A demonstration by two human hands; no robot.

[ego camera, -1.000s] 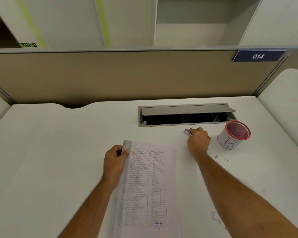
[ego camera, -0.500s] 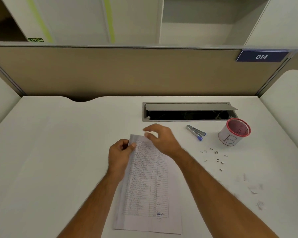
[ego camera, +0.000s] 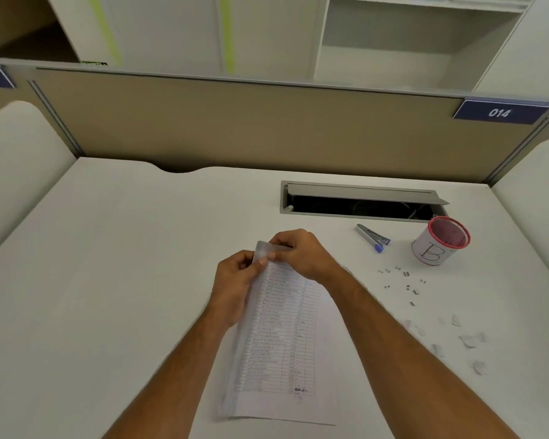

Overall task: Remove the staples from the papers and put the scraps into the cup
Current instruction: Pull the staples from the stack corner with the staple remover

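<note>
The papers (ego camera: 279, 337), a stapled set with a printed table on the top sheet, lie lengthwise on the white desk (ego camera: 124, 280) in front of the person, their far end lifted off the surface. Both hands meet at the far left corner: the left hand (ego camera: 235, 280) pinches the left edge just below the corner with thumb and curled fingers, and the right hand (ego camera: 301, 258) comes over from the right, its fingertips curled onto the raised corner, which bends up between the two hands. Whether a staple sits there cannot be told. To the right of the hands, apart from the papers, a staple remover (ego camera: 373, 238) with a blue tip lies on the desk, in nobody's grasp. Further right stands the cup (ego camera: 439, 245), upright, white with a red rim and a large letter B on its side. Loose staples (ego camera: 403, 282) are scattered on the desk just in front of the cup, and nearer the person, by the right forearm, lie small torn paper scraps (ego camera: 466, 340). Behind the remover and cup a cable tray (ego camera: 362, 201) is sunk into the desk with its lid propped open. A beige partition (ego camera: 235, 122) closes off the back, bearing a blue tag (ego camera: 499, 112) reading 014.
</note>
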